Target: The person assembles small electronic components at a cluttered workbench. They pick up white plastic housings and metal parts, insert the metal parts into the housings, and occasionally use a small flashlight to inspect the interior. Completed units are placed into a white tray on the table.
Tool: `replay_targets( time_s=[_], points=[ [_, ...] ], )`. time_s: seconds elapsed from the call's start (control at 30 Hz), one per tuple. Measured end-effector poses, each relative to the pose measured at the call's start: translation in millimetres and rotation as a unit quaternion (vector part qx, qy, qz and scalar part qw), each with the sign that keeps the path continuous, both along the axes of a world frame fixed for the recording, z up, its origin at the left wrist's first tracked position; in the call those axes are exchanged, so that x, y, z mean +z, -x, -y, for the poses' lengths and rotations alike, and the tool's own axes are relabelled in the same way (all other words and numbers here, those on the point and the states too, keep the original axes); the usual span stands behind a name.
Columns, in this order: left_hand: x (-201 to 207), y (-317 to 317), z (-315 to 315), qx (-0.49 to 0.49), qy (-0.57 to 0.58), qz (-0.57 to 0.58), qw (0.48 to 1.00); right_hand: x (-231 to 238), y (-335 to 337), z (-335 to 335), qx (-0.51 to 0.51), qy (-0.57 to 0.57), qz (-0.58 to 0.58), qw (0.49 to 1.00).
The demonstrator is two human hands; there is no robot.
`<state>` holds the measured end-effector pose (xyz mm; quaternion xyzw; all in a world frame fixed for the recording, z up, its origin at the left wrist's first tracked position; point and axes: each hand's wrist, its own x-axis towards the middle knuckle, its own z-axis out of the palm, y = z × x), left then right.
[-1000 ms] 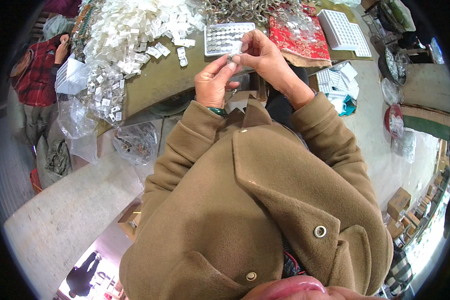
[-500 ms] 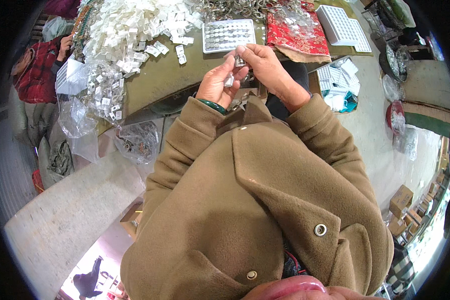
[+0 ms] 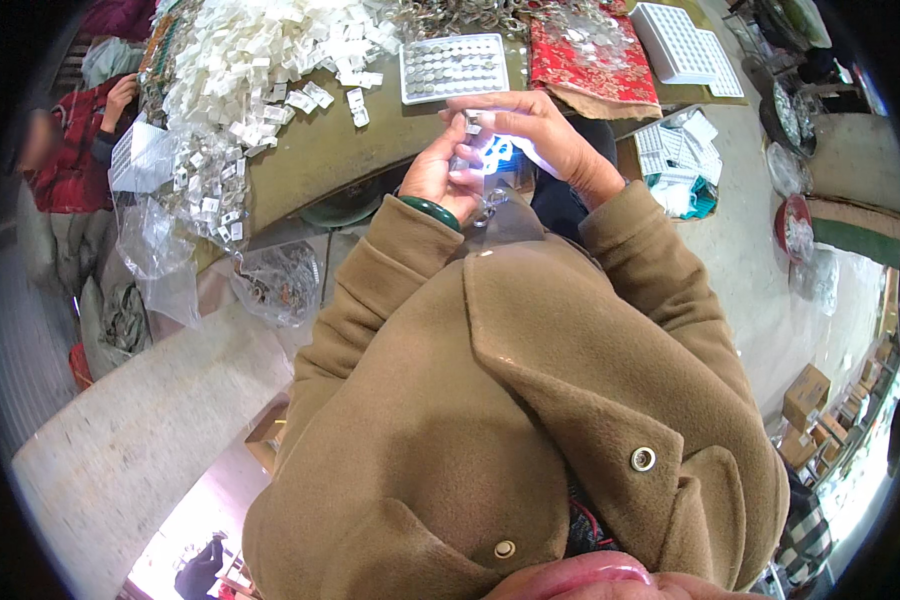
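Note:
My left hand (image 3: 438, 168), with a dark green bangle at its wrist, is closed around a small shiny piece (image 3: 473, 121) held up at the thumb tip. My right hand (image 3: 545, 132) meets it from the other side, thumb against the piece and forefinger stretched above it. Bright bluish-white light glows below the right palm, washing out what lies there. A small metal clasp (image 3: 490, 207) shows below the hands, in front of my coat. Just beyond the hands, a white tray (image 3: 405, 84) holds rows of round silver discs on the table.
A heap of small white plastic pieces (image 3: 270, 70) covers the table's left. Red patterned cloth (image 3: 560, 75) bears metal bits at right; white gridded trays (image 3: 670, 40) stand beyond. A box of white trays (image 3: 675, 160) sits right of my knee. A person in red (image 3: 75, 150) sits left.
My right hand has shifted slightly down, its forefinger now straighter. A bright bluish light has appeared beneath it. The person at left has moved a little.

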<state>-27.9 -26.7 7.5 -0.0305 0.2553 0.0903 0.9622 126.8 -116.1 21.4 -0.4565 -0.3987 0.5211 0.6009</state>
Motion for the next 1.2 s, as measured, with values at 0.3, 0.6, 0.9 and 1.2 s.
replay_targets(
  time_s=[0.3, 0.6, 0.9, 1.2],
  points=[
    [6, -3, 2, -0.041, -0.049, 0.008, 0.998, 8, 1, 5, -0.077, -0.072, 0.413, 0.905],
    [21, -6, -6, -0.060, -0.119, -0.075, 0.988, 0, 0, 8, -0.110, -0.055, 0.403, 0.907],
    [8, -20, 0, -0.116, -0.186, -0.109, 0.970, -8, -5, 23, -0.120, -0.084, 0.407, 0.902],
    [-1, -30, 11, -0.146, -0.372, -0.131, 0.907, -7, -45, 52, -0.227, -0.011, 0.359, 0.905]
  ],
)
